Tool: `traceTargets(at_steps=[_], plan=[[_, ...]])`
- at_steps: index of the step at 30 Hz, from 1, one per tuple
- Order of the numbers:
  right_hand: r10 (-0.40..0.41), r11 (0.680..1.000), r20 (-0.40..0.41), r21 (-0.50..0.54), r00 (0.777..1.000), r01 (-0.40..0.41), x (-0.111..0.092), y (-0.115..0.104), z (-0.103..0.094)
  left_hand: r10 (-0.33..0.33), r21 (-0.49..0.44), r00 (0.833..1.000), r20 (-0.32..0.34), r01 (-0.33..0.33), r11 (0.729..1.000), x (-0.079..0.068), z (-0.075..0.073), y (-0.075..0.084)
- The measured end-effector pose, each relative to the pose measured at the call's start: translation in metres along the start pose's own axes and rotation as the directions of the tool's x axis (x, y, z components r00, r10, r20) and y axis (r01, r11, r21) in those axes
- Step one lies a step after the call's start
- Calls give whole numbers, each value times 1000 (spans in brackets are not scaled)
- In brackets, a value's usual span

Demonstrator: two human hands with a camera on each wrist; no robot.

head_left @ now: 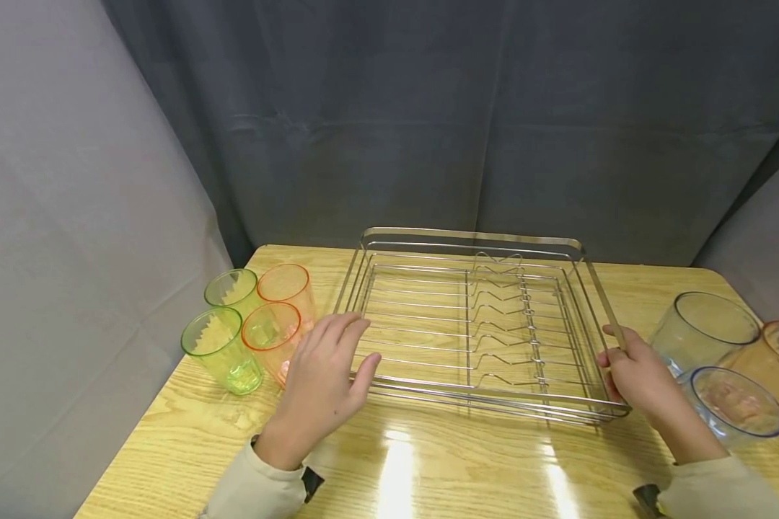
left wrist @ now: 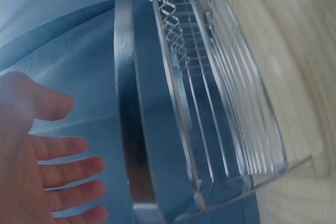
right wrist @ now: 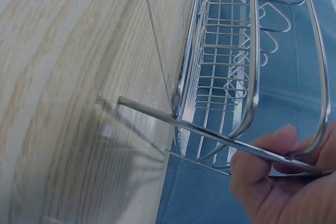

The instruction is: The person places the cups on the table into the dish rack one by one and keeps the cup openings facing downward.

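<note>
A chrome wire dish rack (head_left: 468, 331) lies across the middle of the wooden table, with a row of bent wire dividers on its right half. My right hand (head_left: 639, 375) grips the rack's right rim; in the right wrist view the fingers (right wrist: 252, 174) curl round the metal near a corner, and a wire foot reaches down close to the tabletop. At the front left corner is my left hand (head_left: 321, 375), fingers extended and thumb spread. The left wrist view shows a gap between those fingertips (left wrist: 94, 165) and the flat rim band (left wrist: 128, 93).
Left of the rack stand two green tumblers (head_left: 217, 357) and two orange tumblers (head_left: 275, 339), close to my left hand. On the right, beside my right forearm, are a clear glass (head_left: 701, 335), a blue-rimmed glass (head_left: 730, 411) and an orange glass (head_left: 775, 357). A dark curtain (head_left: 428, 144) hangs behind.
</note>
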State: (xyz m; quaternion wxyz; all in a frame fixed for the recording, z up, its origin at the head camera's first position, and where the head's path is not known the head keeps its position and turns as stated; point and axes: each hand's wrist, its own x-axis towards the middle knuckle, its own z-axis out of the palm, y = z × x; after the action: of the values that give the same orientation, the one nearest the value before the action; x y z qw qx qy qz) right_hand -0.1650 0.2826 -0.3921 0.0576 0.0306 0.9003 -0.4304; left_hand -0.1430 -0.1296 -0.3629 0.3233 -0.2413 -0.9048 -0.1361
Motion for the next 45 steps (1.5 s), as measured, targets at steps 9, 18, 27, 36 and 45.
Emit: traceTargets(at_steps=[9, 18, 27, 36, 45], plan=[[1, 1000, -5, -3, 1000, -1, 0, 0, -2, -76, 32, 997, -20, 76, 997, 0, -15, -21], [11, 1000, 3, -10, 1000, -11, 1, 1, -2, -177, 80, 984, -28, 179, 981, -6, -26, -43], [10, 1000, -5, -21, 1000, -10, 1, -1, -2, -358, 165, 933, 41, 347, 923, -12, -33, -60], [3, 1000, -4, -22, 1000, -3, 1, -1, -1, -439, 174, 887, 145, 414, 894, -18, -25, -70], [12, 1000, 6, -9, 1000, -11, -1, 0, -1, -385, 178, 917, 106, 363, 915, -20, -15, -75]])
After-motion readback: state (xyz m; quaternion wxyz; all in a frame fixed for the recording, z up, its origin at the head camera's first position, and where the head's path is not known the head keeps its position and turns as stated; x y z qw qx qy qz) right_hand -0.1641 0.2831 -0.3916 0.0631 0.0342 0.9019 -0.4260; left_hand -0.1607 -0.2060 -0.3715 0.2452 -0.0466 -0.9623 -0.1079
